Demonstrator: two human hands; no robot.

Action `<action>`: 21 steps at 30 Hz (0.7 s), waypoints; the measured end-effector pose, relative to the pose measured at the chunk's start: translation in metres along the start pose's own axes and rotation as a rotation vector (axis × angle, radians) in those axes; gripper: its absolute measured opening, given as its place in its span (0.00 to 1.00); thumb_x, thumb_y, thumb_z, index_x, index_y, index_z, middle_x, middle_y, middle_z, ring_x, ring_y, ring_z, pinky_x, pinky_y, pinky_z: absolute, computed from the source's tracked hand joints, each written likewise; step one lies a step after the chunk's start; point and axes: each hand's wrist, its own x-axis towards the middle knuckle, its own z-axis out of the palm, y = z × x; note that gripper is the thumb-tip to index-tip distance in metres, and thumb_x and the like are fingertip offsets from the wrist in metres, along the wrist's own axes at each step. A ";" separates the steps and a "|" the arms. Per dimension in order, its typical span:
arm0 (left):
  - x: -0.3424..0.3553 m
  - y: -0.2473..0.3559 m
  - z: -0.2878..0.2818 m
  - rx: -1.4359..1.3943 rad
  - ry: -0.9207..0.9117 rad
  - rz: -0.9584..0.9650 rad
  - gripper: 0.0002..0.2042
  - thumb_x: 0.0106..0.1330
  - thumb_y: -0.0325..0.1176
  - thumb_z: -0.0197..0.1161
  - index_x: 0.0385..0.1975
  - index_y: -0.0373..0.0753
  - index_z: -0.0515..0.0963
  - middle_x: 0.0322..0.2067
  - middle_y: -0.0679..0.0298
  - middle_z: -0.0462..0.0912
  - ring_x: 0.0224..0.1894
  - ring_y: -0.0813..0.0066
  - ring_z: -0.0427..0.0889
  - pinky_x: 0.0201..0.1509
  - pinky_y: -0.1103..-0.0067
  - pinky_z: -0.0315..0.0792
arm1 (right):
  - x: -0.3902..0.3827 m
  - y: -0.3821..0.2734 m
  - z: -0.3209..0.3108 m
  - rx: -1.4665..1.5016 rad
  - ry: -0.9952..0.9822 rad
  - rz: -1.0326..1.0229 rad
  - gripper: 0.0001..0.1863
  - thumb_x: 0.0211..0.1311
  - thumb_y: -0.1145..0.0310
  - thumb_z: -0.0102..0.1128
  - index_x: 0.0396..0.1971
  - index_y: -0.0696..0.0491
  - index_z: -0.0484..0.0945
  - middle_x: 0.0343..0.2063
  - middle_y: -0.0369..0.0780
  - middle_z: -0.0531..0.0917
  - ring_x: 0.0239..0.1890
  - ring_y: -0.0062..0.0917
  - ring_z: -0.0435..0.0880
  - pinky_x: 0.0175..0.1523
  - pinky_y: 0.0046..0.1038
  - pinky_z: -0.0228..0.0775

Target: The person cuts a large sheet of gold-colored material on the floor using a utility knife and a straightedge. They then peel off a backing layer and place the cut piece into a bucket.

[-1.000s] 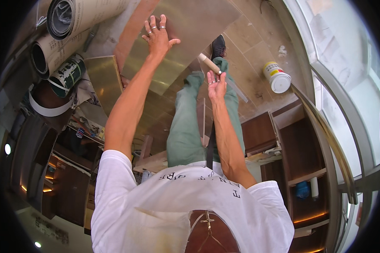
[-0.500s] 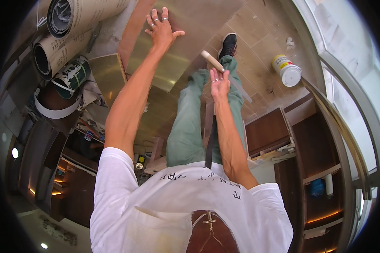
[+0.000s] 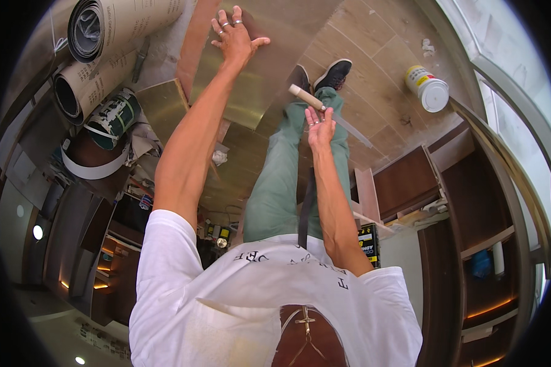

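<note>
My left hand (image 3: 234, 41) is open, its fingers spread over the smooth, brass-coloured sheet (image 3: 239, 92) at the upper middle; rings show on its fingers. Below and right of the sheet, my right hand (image 3: 321, 129) is palm up, fingertips closed on a wooden-handled tool (image 3: 307, 96) with a long, thin flat blade. Its handle points up and left, while the blade slants down to the right across my green trouser leg. I cannot make out the blade's edge.
Two large rolls (image 3: 95, 92) lie at the upper left, with a dark green bucket (image 3: 112, 119) below them. A white bucket (image 3: 433, 93) lies tipped on the tiled floor at right. Wooden cabinets (image 3: 404, 183) stand at lower right, and a dark box (image 3: 368, 243) is by my right elbow.
My left hand stays spread on the sheet, and my right hand still holds the tool. My feet and legs have shifted, and a second shoe now shows. The view has turned slightly.
</note>
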 end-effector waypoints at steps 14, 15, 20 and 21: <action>-0.002 0.008 -0.008 -0.047 -0.041 -0.044 0.56 0.42 0.53 0.77 0.71 0.51 0.46 0.72 0.53 0.36 0.74 0.48 0.31 0.63 0.34 0.52 | -0.009 0.030 -0.003 -0.029 -0.020 0.064 0.24 0.69 0.57 0.54 0.51 0.57 0.56 0.51 0.48 0.67 0.52 0.50 0.75 0.53 0.51 0.76; -0.004 0.008 -0.008 -0.050 -0.041 -0.052 0.56 0.42 0.53 0.78 0.71 0.51 0.47 0.72 0.53 0.36 0.74 0.48 0.31 0.63 0.34 0.52 | -0.012 0.028 -0.006 -0.045 -0.019 0.073 0.24 0.70 0.57 0.53 0.51 0.57 0.56 0.51 0.49 0.66 0.52 0.51 0.75 0.53 0.51 0.76; -0.002 0.005 -0.004 -0.052 -0.015 -0.072 0.57 0.40 0.53 0.78 0.71 0.54 0.47 0.73 0.57 0.36 0.74 0.50 0.32 0.63 0.34 0.53 | 0.001 0.030 -0.050 -0.059 0.005 0.090 0.19 0.69 0.58 0.54 0.46 0.57 0.61 0.45 0.46 0.71 0.47 0.48 0.79 0.51 0.49 0.78; -0.001 0.005 -0.003 -0.053 -0.016 -0.080 0.57 0.40 0.53 0.78 0.71 0.54 0.47 0.73 0.57 0.37 0.74 0.51 0.32 0.63 0.35 0.53 | 0.000 0.034 -0.052 -0.047 0.028 0.095 0.17 0.69 0.58 0.54 0.43 0.57 0.64 0.42 0.45 0.73 0.44 0.47 0.81 0.50 0.49 0.79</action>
